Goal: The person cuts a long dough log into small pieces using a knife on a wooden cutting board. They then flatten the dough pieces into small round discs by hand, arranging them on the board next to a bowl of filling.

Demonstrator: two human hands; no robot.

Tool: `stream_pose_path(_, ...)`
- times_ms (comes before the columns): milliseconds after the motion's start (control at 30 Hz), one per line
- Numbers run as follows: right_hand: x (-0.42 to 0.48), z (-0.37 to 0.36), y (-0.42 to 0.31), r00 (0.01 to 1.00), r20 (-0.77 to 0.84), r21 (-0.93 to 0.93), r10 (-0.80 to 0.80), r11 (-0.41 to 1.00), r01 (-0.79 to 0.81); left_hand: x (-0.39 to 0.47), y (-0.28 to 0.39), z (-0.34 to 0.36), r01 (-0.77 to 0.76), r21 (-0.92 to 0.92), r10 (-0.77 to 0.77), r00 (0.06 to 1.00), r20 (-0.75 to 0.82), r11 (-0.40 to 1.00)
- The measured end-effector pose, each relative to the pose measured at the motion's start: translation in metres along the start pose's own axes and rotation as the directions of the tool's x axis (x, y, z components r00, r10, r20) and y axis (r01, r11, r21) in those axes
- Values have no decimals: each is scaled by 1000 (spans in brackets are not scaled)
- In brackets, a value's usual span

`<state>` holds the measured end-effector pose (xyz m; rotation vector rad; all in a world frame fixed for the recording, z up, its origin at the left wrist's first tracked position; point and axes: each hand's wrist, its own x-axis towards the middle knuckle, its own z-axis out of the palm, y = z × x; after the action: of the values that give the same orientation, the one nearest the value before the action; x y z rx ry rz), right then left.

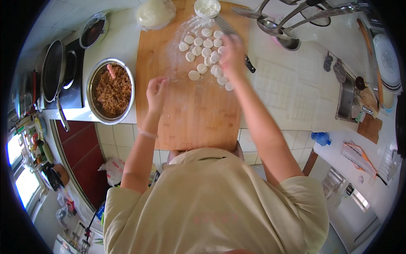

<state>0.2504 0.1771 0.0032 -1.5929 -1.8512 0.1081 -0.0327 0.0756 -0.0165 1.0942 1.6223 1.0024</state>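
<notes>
Several small floured dough rounds (206, 52) lie in a loose group on the upper part of a wooden board (190, 117). My right hand (233, 55), blurred, is over the right side of the group, beside a knife (225, 25) with a black handle; its fingertips and anything under them are hard to make out. My left hand (156, 92) hovers at the board's left side, fingers curled, with nothing visible in it. Flour dusts the wood around the rounds. A bowl of white flour (207, 8) stands at the board's far edge, near a large dough lump under plastic wrap (155, 13).
Left of the board stands a metal bowl of minced filling (113, 89) with a pinkish piece on top. Beyond it are a frying pan (53, 71) and a wrapped pot (93, 30). Metal ladles (276, 28) hang at upper right; a sink (345, 100) lies far right.
</notes>
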Motion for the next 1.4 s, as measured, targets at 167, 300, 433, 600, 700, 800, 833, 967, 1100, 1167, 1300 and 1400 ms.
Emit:
stream_pose_path(167,8,-14,76,828,446,-376,339,911,-170,17,40,57,-561,395,501,828,254,727)
stream_pose_path(300,9,-14,88,868,460,-291,189,955,-54,15,25,78,-581,466,445,813,376,668)
stream_pose_path(433,-2,-32,77,892,352,-189,285,955,-230,-13,7,62,-442,567,349,897,272,695)
stream_pose_path(600,-71,-62,25,944,299,115,140,977,-181,-38,-5,41,-393,562,353,917,184,728)
stream_pose_path(700,-125,-78,-21,845,522,189,113,951,-244,-42,-13,41,-362,538,356,927,120,761)
stream_pose_path(800,-144,-83,-44,776,628,223,59,942,-252,-41,-11,46,-383,538,405,911,84,751)
stream_pose_path(833,-144,-84,-50,751,657,221,63,937,-271,-41,-9,46,-397,541,426,902,79,741)
stream_pose_path(967,-137,-84,-51,649,761,192,-1,956,-222,-36,-15,47,-400,520,427,901,74,754)
stream_pose_path(1100,-126,-90,-58,613,790,145,4,970,-194,-35,-19,48,-375,516,398,915,71,770)
stream_pose_path(1167,-122,-91,-62,596,803,104,11,982,-158,-35,-19,48,-370,524,400,915,61,767)
stream_pose_path(1300,-136,-67,-57,576,814,46,77,979,-197,-37,-16,48,-372,583,397,913,90,722)
stream_pose_path(1400,-140,-55,-58,614,786,80,72,973,-216,-45,-8,48,-393,592,404,907,123,703)
